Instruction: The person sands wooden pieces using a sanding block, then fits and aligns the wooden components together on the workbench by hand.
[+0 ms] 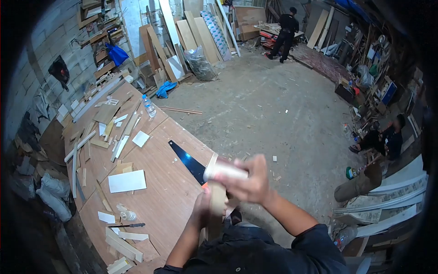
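Clamping rounded tan wd-look piece point(218, 195) in L grip point(200, 211), pale blurred block point(227, 171) in R grip point(252, 184); glossy tapered saw point(190, 163) nr.

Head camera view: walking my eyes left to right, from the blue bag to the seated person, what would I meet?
Blue bag, water bottle, saw, right hand, seated person.
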